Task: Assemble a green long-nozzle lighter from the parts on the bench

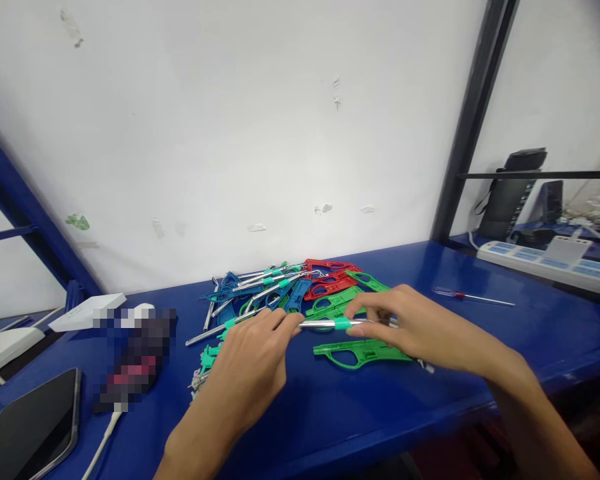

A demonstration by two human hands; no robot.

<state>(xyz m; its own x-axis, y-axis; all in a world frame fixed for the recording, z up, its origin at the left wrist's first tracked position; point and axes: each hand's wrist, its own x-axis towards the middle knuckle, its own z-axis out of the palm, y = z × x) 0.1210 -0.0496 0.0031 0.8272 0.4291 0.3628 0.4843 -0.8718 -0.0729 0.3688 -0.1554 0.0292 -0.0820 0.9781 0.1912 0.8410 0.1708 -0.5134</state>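
A thin silver metal tube (320,325) is held level above the table between my two hands. A teal collar (341,323) sits around it near its right part. My left hand (253,363) is closed on the tube's left end, which the fingers hide. My right hand (405,323) pinches the tube just right of the collar. Below the right hand lies a green plastic handle shell (363,353) with a finger loop. Behind the tube are more green shells (337,301) and red shells (333,283). Small teal pieces (210,357) lie left of my left hand.
Several silver tubes (253,283) and blue shells (297,293) are piled near the wall. A screwdriver (473,297) lies at right, before a power strip (545,263). On the left are a phone (33,427), a white box (87,312) and a cable (103,443).
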